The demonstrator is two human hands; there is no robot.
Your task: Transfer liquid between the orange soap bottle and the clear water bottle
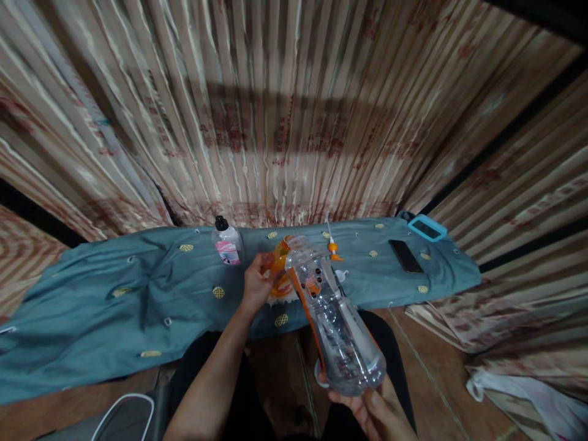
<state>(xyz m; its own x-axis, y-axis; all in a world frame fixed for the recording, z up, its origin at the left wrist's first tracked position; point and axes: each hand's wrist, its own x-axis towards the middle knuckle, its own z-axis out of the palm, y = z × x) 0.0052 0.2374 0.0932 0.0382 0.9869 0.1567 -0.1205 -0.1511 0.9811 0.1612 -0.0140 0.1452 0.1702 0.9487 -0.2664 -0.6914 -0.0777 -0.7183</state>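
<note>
Nearest the camera, the right hand [374, 413] cups the base of a large clear plastic bottle with an orange-and-white label [333, 312], fingers curled under and around the bottom so that the bottle lies tilted away, its neck pointing up toward the desk. The bottle looks empty or nearly so, so I judge it light, and its thin clear wall will likely dent under a hard squeeze; the smooth plastic may slip, which makes the ribbed base and the narrower labelled waist the surer places to take hold. Further on, the left hand [258, 280] is closed around something orange at the bottle's mouth, apparently an orange translucent plastic piece [279, 264], though its shape is partly hidden behind the fingers and the bottle neck; thumb and fingers pinch it, the hand not fully shut. Beyond the hands lies the desk draped in a teal cloth with small yellow round motifs [138, 294]. On it, just left of the left hand, stands a small clear bottle with a black cap and pink label [226, 242], upright. To the right of the big bottle's neck sits a small white-and-orange nozzle part [332, 246]. Further right lie a dark flat phone [405, 256] and, near the cloth's far corner, a device in a light blue case [427, 228]. Behind all hangs a striped beige-and-brown curtain [294, 122].
</note>
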